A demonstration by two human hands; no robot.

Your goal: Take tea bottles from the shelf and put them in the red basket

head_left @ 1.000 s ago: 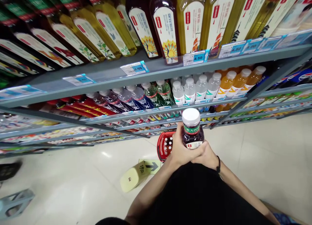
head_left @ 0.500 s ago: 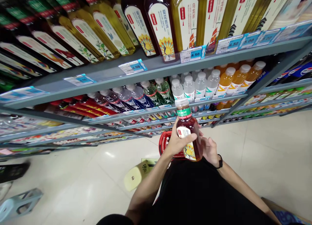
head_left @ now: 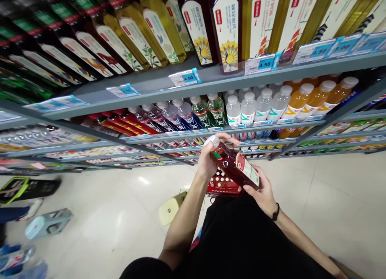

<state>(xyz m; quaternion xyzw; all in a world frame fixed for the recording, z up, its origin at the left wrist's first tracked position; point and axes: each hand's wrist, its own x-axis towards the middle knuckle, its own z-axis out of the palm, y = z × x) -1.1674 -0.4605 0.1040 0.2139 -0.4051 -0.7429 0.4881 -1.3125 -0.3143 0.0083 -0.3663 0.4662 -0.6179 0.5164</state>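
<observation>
Between my two hands a bottle of dark reddish-brown tea (head_left: 231,164) lies tilted, its white cap toward the upper left. My left hand (head_left: 208,160) is closed around the neck and cap end. The base end rests in my right hand (head_left: 263,190), with the fingers behind it and the thumb along the lower edge. A red and white side label faces up. Beneath the bottle, a red shopping basket (head_left: 221,186) is partly hidden by it and by my clothing.
A shelf (head_left: 157,94) of tall tea bottles runs across the top, with price tags (head_left: 184,77) along its edge. Lower shelves hold smaller drink bottles (head_left: 265,104). A yellow stool (head_left: 171,209) and a pale blue stool (head_left: 48,223) stand on the floor (head_left: 120,230), left. A person's shoe (head_left: 35,208) shows farther left.
The bottle has turned from upright to tilted, and a different side label now faces up. My left hand has shifted from its body to the neck; my right hand has taken the base.
</observation>
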